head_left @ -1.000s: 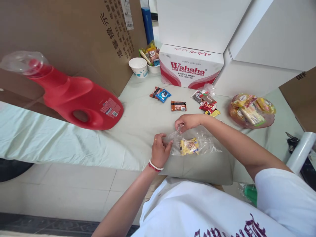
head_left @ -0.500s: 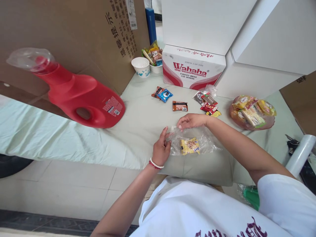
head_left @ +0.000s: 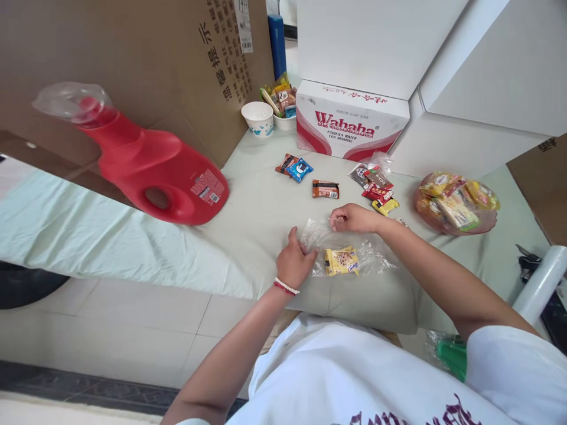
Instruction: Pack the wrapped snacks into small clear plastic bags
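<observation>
A clear plastic bag (head_left: 370,254) lies near the table's front edge, with a yellow snack packet (head_left: 341,261) showing through it. My left hand (head_left: 296,260) grips the bag's left edge, one finger pointing up and the thumb lying towards the packet; its other fingers are hidden. At the bag's far edge, my right hand (head_left: 355,218) has its fingers curled in a pinch on the thin film. Just beyond lie a brown packet (head_left: 325,189), a blue packet (head_left: 300,169) overlapping another brown one, and a cluster with a red packet (head_left: 377,192) and a yellow one (head_left: 385,206).
A pink glass bowl (head_left: 476,229) of packets stands at right. Behind are a Wahaha carton (head_left: 352,127), a paper cup (head_left: 258,121) and a white bowl (head_left: 284,123) of snacks. A big red jug (head_left: 163,171) stands left. A plastic roll (head_left: 540,283) lies far right.
My right hand has moved slightly right along the bag's far edge, away from my left hand. The left thumb has swung right over the bag. The view has shifted a little.
</observation>
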The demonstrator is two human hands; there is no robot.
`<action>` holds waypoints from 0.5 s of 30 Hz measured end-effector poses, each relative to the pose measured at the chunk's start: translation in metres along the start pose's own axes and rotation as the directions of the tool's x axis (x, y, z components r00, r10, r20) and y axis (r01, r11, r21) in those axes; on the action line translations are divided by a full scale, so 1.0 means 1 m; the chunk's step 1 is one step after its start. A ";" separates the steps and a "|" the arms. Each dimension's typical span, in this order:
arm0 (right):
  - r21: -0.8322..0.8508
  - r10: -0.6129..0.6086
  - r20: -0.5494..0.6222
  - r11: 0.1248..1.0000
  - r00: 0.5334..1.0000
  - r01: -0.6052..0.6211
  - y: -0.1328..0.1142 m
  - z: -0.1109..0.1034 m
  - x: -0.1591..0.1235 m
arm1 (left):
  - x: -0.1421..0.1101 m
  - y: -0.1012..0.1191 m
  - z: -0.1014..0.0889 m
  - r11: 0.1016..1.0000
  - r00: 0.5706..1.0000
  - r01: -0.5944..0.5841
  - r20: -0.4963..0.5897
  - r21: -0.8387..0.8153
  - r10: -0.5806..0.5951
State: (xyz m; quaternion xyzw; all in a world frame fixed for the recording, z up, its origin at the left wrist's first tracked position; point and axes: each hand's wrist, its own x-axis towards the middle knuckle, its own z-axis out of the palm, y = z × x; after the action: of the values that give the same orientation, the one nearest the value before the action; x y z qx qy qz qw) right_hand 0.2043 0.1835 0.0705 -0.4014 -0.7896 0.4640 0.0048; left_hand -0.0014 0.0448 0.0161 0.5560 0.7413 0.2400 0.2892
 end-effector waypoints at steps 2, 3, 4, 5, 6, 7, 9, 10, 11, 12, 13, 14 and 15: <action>0.015 -0.050 -0.060 0.999 0.997 0.051 -0.006 0.005 -0.009 | 0.004 0.003 0.000 0.996 1.000 0.012 0.013 0.087 -0.014; -0.006 -0.084 -0.088 0.996 0.993 0.084 -0.010 0.008 -0.015 | 0.006 0.004 0.000 0.994 1.000 0.011 0.012 0.110 -0.013; -0.048 -0.123 -0.116 0.992 0.986 0.118 -0.014 0.012 -0.021 | 0.007 0.004 0.001 0.992 1.000 0.009 0.010 0.123 -0.010; -0.103 -0.164 -0.135 0.983 0.977 0.151 -0.019 0.016 -0.028 | 0.008 0.004 0.001 0.992 1.000 0.008 0.004 0.129 -0.008; -0.162 -0.203 -0.146 0.970 0.968 0.179 -0.023 0.021 -0.035 | 0.008 0.003 0.001 0.992 1.000 0.005 -0.003 0.129 -0.004; -0.216 -0.234 -0.149 0.956 0.961 0.200 -0.026 0.027 -0.042 | 0.008 0.003 0.001 0.992 1.000 0.000 -0.012 0.128 0.002; -0.303 -0.259 -0.127 0.929 0.957 0.211 -0.032 0.040 -0.054 | 0.007 0.002 0.002 0.992 0.999 -0.010 -0.030 0.123 0.013; -0.340 -0.256 -0.106 0.917 0.961 0.207 -0.033 0.048 -0.059 | 0.007 0.002 0.003 0.993 0.999 -0.010 -0.039 0.121 0.015; -0.375 -0.247 -0.082 0.905 0.965 0.200 -0.034 0.055 -0.064 | 0.008 0.002 0.003 0.993 0.999 -0.005 -0.046 0.120 0.010; -0.409 -0.235 -0.062 0.893 0.970 0.191 -0.034 0.063 -0.067 | 0.009 0.002 0.003 0.993 0.999 0.005 -0.047 0.118 0.001; -0.441 -0.223 -0.045 0.879 0.974 0.181 -0.033 0.070 -0.069 | 0.009 0.002 0.003 0.994 0.999 0.012 -0.041 0.110 -0.008; -0.469 -0.211 -0.035 0.867 0.977 0.170 -0.032 0.077 -0.070 | 0.010 0.002 0.002 0.996 1.000 0.015 -0.028 0.089 -0.013; -0.491 -0.202 -0.035 0.856 0.979 0.159 -0.031 0.082 -0.071 | 0.009 0.002 0.001 0.998 1.000 0.010 -0.014 0.055 -0.009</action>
State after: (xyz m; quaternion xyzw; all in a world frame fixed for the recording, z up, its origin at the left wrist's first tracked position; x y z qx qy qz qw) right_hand 0.2016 0.0711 0.0728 -0.3333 -0.9139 0.2308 -0.0190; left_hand -0.0014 0.0545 0.0154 0.5587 0.7522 0.2220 0.2697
